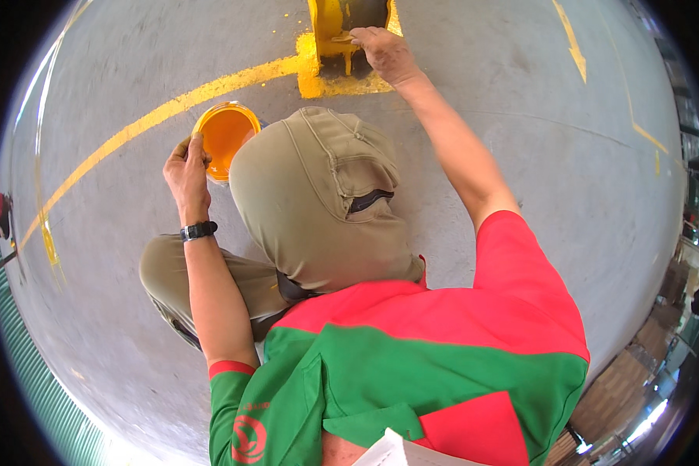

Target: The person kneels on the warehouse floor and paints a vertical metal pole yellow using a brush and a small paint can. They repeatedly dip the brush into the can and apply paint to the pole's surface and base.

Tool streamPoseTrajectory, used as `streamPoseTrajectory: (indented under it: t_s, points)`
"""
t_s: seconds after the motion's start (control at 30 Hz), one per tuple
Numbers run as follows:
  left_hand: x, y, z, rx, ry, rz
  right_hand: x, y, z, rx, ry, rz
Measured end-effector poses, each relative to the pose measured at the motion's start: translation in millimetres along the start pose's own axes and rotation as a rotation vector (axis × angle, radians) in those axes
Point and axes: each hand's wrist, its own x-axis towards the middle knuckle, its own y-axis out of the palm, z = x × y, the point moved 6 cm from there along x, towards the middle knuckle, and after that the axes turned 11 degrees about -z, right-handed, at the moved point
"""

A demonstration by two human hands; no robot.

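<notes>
My left hand (188,175) is closed on the rim of an open round can (233,133) of orange-yellow paint, which stands tilted a little beside my knee. Ahead of me, my right hand (384,53) pinches a small paintbrush (342,38) whose yellow-coated end lies against a metal post (315,54). Yellow paint covers the sides of this post, while its inner face is dark with yellow streaks. Around its foot the floor is yellow too. Most of the brush handle is hidden by my fingers.
A yellow line (163,113) runs along the grey floor (536,140) from the post toward the left. Farther right is a yellow arrow marking (575,54). My bent knee (311,179) rises between my arms. Stacked brown boxes (621,388) stand at the lower right.
</notes>
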Motion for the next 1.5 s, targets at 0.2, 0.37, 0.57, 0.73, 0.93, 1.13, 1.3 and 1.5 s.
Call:
streamPoseTrajectory:
  t_s: [0.2, 0.37, 0.57, 0.73, 0.93, 1.13, 1.3, 1.5]
  points:
    - [1, -2, 0, -0.001, -0.021, -0.015, -5, 22, 5, -0.017, -0.074, 0.221]
    - [-1, -1, 1, -0.014, -0.004, -0.002, -11, 11, 3, 0.044, 0.033, -0.018]
    - [3, -1, 3, -0.018, -0.001, -0.003, -11, 22, 7, 0.082, -0.029, 0.108]
    - [3, -3, 6, -0.019, -0.010, 0.001, -14, 27, 2, 0.056, 0.014, 0.136]
    - [3, -3, 3, -0.036, -0.021, -0.003, -15, 24, 3, 0.032, 0.006, 0.033]
    - [2, -3, 2, -0.021, -0.018, -0.003, -13, 21, 7, 0.097, -0.024, -0.014]
    - [3, -3, 4, -0.020, -0.035, 0.011, -11, 25, -1, 0.060, 0.051, 0.035]
    - [5, -5, 8, -0.027, -0.027, -0.004, -8, 31, 1, 0.107, 0.048, 0.053]
